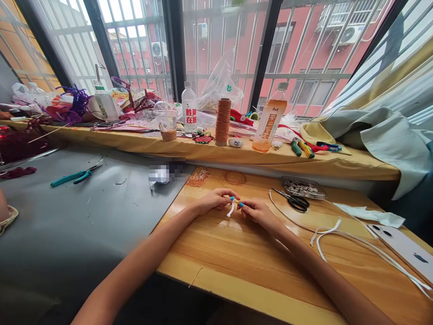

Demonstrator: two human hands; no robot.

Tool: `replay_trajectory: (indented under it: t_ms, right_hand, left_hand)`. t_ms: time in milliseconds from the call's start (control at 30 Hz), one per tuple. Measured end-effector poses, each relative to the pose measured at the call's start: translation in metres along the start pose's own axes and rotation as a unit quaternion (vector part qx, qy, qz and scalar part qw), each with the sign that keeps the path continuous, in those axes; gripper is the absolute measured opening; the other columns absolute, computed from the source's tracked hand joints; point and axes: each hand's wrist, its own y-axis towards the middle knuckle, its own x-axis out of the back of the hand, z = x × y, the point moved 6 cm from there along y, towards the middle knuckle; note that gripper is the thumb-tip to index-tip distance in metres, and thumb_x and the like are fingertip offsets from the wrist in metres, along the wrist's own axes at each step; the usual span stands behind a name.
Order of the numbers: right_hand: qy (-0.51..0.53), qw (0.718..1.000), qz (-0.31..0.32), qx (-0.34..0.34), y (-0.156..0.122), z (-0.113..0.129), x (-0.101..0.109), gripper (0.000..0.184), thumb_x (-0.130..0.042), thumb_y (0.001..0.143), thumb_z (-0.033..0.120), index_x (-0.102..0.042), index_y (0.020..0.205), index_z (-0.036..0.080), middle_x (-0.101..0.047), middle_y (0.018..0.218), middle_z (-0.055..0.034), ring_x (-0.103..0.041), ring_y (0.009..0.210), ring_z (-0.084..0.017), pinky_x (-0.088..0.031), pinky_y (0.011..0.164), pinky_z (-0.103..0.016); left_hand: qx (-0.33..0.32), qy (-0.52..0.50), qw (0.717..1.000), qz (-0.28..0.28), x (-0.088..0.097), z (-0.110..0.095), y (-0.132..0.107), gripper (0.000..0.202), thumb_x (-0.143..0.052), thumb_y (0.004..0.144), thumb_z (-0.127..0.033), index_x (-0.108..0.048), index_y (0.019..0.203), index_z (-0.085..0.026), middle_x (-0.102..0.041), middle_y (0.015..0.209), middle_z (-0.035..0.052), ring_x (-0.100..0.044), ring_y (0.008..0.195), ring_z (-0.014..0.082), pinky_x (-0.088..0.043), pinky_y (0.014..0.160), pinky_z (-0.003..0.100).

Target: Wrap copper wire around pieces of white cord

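Near the middle of the wooden table, my left hand (216, 201) and my right hand (259, 213) meet fingertip to fingertip, both closed in a pinch. A short piece of white cord (230, 211) hangs down from the left fingertips. Between the two pinches shows a small yellowish piece (237, 201), too small to make out fully; the right fingertips grip it. Behind the hands lie a coil of thin copper-coloured thread (235, 178) and a loose heap of cut orange threads (199, 177). Black-handled scissors (297, 203) rest to the right.
White cords (358, 241) trail over the table's right side, by a phone (406, 253) and a tissue (372, 215). A clear tray of small pieces (304, 187) sits behind. Teal pliers (72, 178) lie on the grey surface. Bottles and an orange thread spool (223, 122) line the sill.
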Motion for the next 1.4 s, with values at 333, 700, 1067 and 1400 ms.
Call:
replay_trajectory:
  t_ms: [333,700,1067,1400]
  right_hand:
    - [0.131,0.988,0.034,-0.079,0.003,-0.017,0.009,0.030,-0.051,0.065,0.040,-0.054,0.074,0.012,-0.047,0.053,0.0032,-0.027,0.037,-0.002,-0.015,0.039,-0.020]
    - [0.227,0.965,-0.110,-0.071,0.002,-0.012,0.025,0.037,-0.050,0.066,0.051,-0.048,0.073,0.014,-0.050,0.060,0.0026,-0.025,0.032,0.001,-0.013,0.034,-0.019]
    - [0.180,0.980,-0.076,-0.046,0.000,-0.008,0.016,0.041,-0.062,0.058,0.034,-0.049,0.090,0.014,-0.052,0.062,0.0027,-0.025,0.038,-0.001,-0.014,0.037,-0.019]
    - [0.235,0.937,-0.252,-0.048,-0.005,-0.021,0.042,0.024,-0.053,0.063,0.030,-0.047,0.082,0.016,-0.049,0.067,0.0008,-0.031,0.042,-0.004,-0.023,0.038,-0.020]
  left_hand:
    - [0.015,-0.075,0.997,0.012,0.001,-0.005,-0.001,0.028,-0.056,0.066,-0.028,-0.056,0.089,-0.011,-0.027,0.054,-0.0059,-0.019,0.043,0.0022,-0.011,0.043,0.019]
    - [0.014,0.128,0.986,-0.106,0.005,-0.013,-0.001,0.025,-0.040,0.074,-0.018,-0.057,0.091,-0.011,-0.029,0.050,-0.0058,-0.025,0.044,0.0053,-0.018,0.044,0.019]
    - [-0.006,0.137,0.977,-0.164,0.011,-0.014,0.001,0.031,-0.041,0.075,-0.034,-0.056,0.087,-0.010,-0.033,0.046,-0.0066,-0.025,0.040,0.0050,-0.017,0.041,0.019]
    - [0.033,0.206,0.977,-0.035,0.000,-0.015,-0.002,0.030,-0.050,0.070,-0.038,-0.056,0.081,-0.012,-0.042,0.055,-0.0040,-0.033,0.047,0.0050,-0.022,0.043,0.017]
